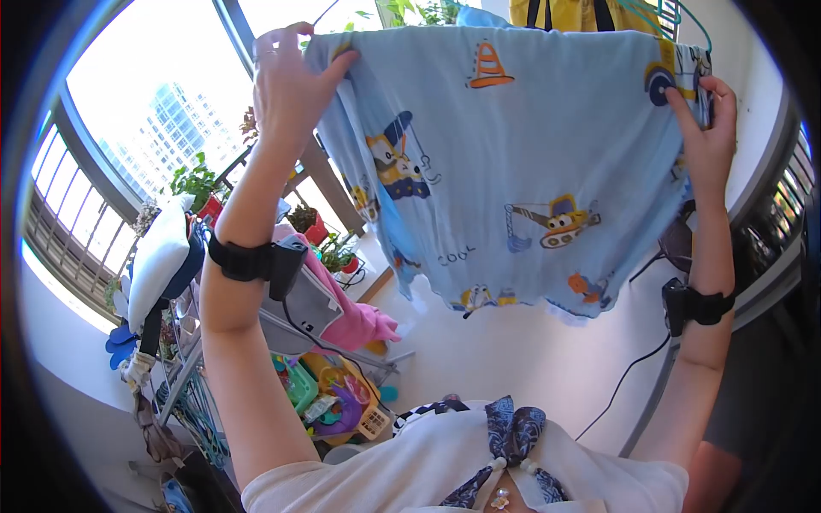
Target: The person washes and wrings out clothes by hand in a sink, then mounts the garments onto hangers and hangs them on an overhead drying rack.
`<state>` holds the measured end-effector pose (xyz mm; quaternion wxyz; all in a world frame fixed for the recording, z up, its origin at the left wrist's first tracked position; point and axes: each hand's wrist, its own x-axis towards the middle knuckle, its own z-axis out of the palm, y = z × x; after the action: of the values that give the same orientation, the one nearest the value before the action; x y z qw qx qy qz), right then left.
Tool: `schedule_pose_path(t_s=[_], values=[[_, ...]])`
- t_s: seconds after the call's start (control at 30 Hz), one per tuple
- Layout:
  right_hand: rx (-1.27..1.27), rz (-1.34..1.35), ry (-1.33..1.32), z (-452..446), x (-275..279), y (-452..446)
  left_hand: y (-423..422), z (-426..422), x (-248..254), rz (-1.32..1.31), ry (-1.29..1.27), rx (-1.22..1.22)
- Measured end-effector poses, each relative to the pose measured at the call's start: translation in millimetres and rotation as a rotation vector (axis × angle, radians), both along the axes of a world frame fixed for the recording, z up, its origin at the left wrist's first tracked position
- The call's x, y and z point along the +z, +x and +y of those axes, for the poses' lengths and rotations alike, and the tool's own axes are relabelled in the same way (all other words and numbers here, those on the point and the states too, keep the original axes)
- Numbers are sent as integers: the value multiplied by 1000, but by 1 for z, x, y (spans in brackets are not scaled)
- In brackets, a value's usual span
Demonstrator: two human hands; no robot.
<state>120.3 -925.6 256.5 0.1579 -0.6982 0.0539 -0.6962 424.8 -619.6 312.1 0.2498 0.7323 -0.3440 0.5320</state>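
The left hand (286,85) pinches the upper left corner of a light-blue fabric piece printed with cartoon construction vehicles (479,171); the right hand (711,141) pinches its upper right corner. The fabric hangs spread between them, above the pale floor (445,363), before a yellow strapped cloth item (573,17).

Pale blue cloth (479,167) displaying a yellow, navy and orange cartoon-vehicle print

Toward seven o'clock, some fabric (363,321) is showing bright pink; at nine, a cushion (161,261) is showing white; at five, a bow (528,429) is carrying a blue pattern on dark.
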Motion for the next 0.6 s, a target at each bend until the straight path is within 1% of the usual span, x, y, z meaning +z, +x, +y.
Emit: schedule_pose_path(t_s=[0.03, 0.07, 0.1, 0.13, 0.17, 0.2, 0.23, 0.27, 0.33, 0.37, 0.4, 0.47, 0.5, 0.53, 0.57, 0.6], values=[[-52, 17, -2, -2, 1, -3, 4, 1, -3, -31, 39, -19], [-51, 7, -5, -3, 1, -4, 6, 2, -5, -64, 78, -41], [-120, 31, -46, -5, 1, -6, 6, 4, -4, -199, 64, -38], [-191, 58, -87, -5, 3, -6, 9, 7, 1, -205, 61, -40], [-196, 56, -90, -3, 5, -6, 13, 12, 6, -233, 116, -33], [-146, 58, -63, -2, 4, -4, 15, 14, 10, -259, 174, -26], [-94, 60, -38, -1, 3, -4, 15, 13, 15, -233, 166, -59], [-97, 59, -41, 0, 2, -3, 22, 11, 19, -234, 163, -62], [-105, 30, -22, 0, 2, -4, 50, 5, 39, 526, -62, -539], [-108, 32, -27, 0, 2, -5, 83, 5, 45, 594, -13, -914], [-124, 49, 1, -1, 3, -8, 129, 1, 54, 878, 9, -1432], [-142, 68, 25, -14, 2, -18, 176, 24, 75, 598, 320, -980], [-30, 36, 117, -28, -1, -27, 177, 22, 73, 591, 319, -985], [82, 6, 211, -38, -6, -32, 177, 21, 68, 677, 205, -1060], [73, 2, 204, -35, -10, -30, 173, 20, 63, 761, 88, -1134], [6, 71, 212, -30, -18, -27, 168, 18, 57, 844, -27, -1207]])
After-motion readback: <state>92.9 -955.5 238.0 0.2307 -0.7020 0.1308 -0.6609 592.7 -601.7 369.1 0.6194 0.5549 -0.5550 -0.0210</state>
